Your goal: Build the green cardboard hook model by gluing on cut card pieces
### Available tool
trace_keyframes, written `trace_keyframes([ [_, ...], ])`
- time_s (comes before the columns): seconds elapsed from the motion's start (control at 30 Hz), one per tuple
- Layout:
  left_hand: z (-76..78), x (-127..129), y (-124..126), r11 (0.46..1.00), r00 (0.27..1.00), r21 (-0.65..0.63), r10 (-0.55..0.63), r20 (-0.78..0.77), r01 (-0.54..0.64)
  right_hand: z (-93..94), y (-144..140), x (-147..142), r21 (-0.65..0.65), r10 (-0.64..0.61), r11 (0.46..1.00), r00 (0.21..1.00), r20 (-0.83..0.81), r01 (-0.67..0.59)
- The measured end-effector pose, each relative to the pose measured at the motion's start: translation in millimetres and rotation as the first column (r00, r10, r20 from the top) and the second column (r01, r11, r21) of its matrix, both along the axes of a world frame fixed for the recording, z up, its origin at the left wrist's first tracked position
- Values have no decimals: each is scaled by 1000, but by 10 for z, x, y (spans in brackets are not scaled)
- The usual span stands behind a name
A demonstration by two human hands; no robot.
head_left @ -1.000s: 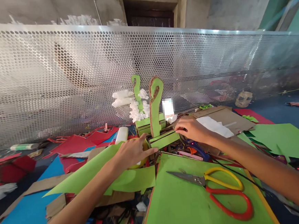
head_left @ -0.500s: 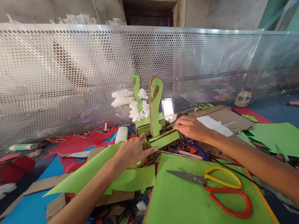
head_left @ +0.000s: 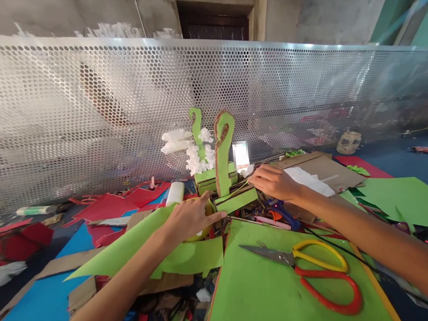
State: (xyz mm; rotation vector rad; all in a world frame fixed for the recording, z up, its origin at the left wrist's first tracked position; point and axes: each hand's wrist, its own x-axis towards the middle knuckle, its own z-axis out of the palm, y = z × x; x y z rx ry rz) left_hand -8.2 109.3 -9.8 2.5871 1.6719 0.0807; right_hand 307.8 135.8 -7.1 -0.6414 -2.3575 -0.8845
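A: Left hand lay flat, fingers together, pressed against the near-left end of the green cardboard model. It steadied the model, gripped nothing.

B: Right hand?

A: Fingertips were pinched at the model's right end, on what looked like a thin green strip. Couldn't tell exactly what sat in the pinch.

B: Model position?

A: Upright between both hands, just past the green board. Scissors lay on that board, untouched.

B: Doing it well?

A: My read: left hand should brace low on the base, right should work slowly along the edge. The tall hooked upright looked tippy.
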Motion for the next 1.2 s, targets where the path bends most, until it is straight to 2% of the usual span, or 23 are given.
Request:
trace_keyframes([
  [0.2, -9, -7, 11, 1000, 1000, -6, -1, -6, 1, -70, 20, 99, -30, 77, 997, 995, 65, -75],
  [0.4, -43, -9, 45, 1000, 1000, 3, 16, -16, -16, -122, -84, 117, -13, 29, 1000, 997, 76, -28],
  [0.7, -32, 2, 22, 1000, 1000, 9, 16, -9, -16, -223, -541, -407, -200, -56, 979, 997, -44, 46],
  [0.9, -26, 10, 23, 1000, 1000, 2, 24, 1, -24, -302, -508, -486, -220, -80, 972, 997, -3, 77],
  [1.2, -12, 11, 5, 1000, 1000, -3, 23, 15, -23, -301, -458, -463, -245, -58, 968, 998, 9, 58],
])
